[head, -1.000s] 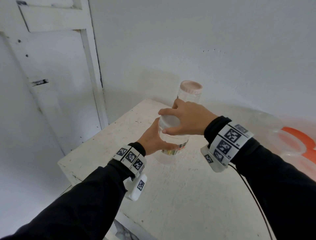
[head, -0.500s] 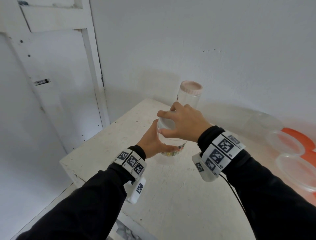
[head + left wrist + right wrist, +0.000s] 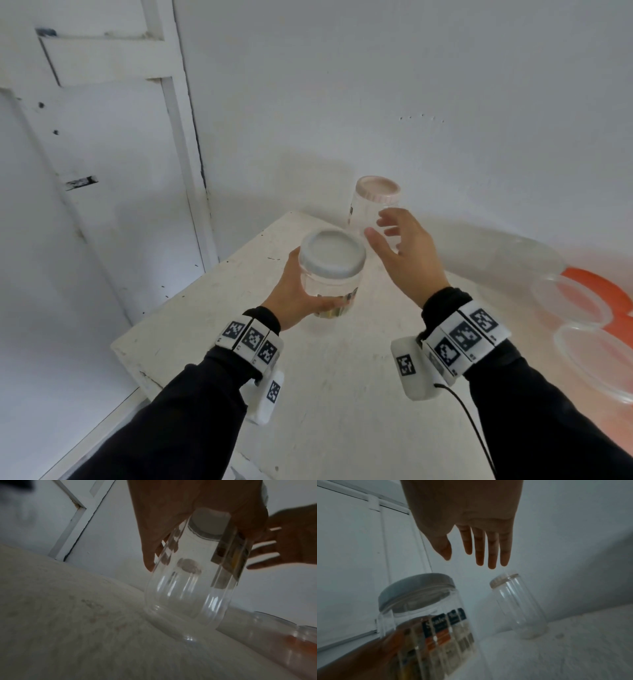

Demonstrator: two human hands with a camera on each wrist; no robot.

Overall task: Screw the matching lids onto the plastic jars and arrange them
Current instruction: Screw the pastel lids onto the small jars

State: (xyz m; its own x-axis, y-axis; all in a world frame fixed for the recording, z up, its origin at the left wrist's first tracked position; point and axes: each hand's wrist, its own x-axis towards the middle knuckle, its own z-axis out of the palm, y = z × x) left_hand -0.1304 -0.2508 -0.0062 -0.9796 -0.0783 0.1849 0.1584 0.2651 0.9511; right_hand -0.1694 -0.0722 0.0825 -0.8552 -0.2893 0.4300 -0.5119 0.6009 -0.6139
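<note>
A white wall and a panelled door (image 3: pixel 102 164) stand behind your scuffed white table (image 3: pixel 342 394). Your left hand (image 3: pixel 294 298) wraps the lower body of a clear plastic jar (image 3: pixel 330 291) (printed label on its side) — the white lid (image 3: pixel 331 253) sits on its mouth, and the jar tilts just above the tabletop. Your right hand (image 3: pixel 407 253) hangs at its 3 o'clock, fingers (image 3: pixel 491 547) spread and relaxed, holding nothing. At the jar's 1 o'clock, near the wall, a taller pink-lidded jar (image 3: pixel 373 205) stands upright. Clear lidless containers (image 3: pixel 568 301) lie at 3 o'clock over something orange.
</note>
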